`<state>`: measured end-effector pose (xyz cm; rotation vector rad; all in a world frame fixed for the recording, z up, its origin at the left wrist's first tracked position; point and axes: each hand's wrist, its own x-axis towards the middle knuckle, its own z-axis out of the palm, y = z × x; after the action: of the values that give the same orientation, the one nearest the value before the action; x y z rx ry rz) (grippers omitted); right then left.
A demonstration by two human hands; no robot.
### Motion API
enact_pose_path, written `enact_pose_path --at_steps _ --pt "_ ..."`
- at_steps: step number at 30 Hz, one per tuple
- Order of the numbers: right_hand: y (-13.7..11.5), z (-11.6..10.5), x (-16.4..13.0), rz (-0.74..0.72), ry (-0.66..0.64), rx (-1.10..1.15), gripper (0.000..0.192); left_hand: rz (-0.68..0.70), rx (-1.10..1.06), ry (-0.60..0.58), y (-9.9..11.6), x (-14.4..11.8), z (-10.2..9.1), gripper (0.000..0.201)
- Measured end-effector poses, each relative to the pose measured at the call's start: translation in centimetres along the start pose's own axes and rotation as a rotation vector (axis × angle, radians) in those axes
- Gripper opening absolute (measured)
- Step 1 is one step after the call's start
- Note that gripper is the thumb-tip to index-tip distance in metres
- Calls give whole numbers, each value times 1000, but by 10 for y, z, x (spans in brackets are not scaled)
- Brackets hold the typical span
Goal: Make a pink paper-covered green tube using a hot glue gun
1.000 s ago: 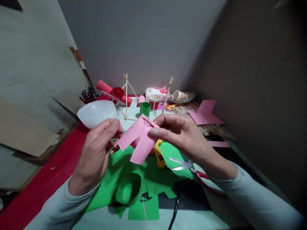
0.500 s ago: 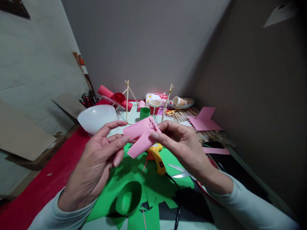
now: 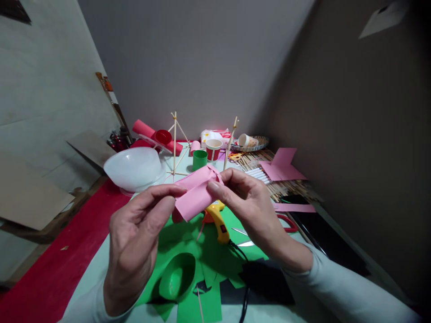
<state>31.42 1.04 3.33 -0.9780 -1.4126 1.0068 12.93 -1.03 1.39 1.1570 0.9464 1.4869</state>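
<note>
Both hands pinch folded pink paper piece point(image 3: 197, 192) mid-air: left hand point(image 3: 136, 237) at 9 o'clock end, right hand point(image 3: 247, 204) at 3 o'clock. Yellow glue gun point(image 3: 218, 217) below at 6 o'clock. Hard squeeze could crumple fold; loose fingers could drop paper.

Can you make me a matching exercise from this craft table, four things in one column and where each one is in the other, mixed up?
Things:
1. pink paper piece
2. glue gun
3. white bowl
4. green cup

Places:
A. upside down on the table, beyond the left hand
B. pinched between both hands, the right hand at its upper end
C. lying on green paper under the hands
D. upright, far back, by the wooden stick frame

Pairs: 1-B, 2-C, 3-A, 4-D
</note>
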Motion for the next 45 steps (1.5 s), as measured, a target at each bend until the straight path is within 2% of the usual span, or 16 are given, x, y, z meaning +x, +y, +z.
enact_pose_path --at_steps 3,6,8,11,14,16,19,23,27,30,32,35,40,45 --pt "-2 0 0 -33 -2 -5 35 122 135 100 4 1 6 14" --pt "-6 -2 1 -107 -60 -96 27 193 311 192 8 3 9 8" --pt "-7 -4 2 -118 -102 -131 22 215 368 178 10 3 9 6" --pt "-7 -6 3 -74 -136 -12 25 245 414 157 11 2 7 6" --pt "-4 -4 1 -58 -104 64 28 242 373 172 10 3 6 10" --pt "-2 -1 -1 -73 -43 56 30 220 303 146 9 6 6 19" --pt "2 3 -4 -122 27 14 29 103 173 60 6 12 3 33" --pt "8 4 -4 -202 43 -77 28 -83 -13 45 3 20 0 42" --pt "11 1 0 -238 25 -136 25 -277 -87 -6 3 26 1 43" --pt "10 -3 4 -208 -44 -165 16 -252 -83 -5 0 30 1 31" --pt "9 -5 6 -187 -98 -173 23 -185 -47 12 -3 30 0 20" --pt "10 -4 6 -240 -72 -145 29 -113 26 0 -8 29 -2 14" --pt "14 0 2 -383 12 -132 13 -94 8 -21 -11 29 0 20" --pt "1 -8 4 -390 -150 -211 19 -142 -69 -71 -3 34 3 29"
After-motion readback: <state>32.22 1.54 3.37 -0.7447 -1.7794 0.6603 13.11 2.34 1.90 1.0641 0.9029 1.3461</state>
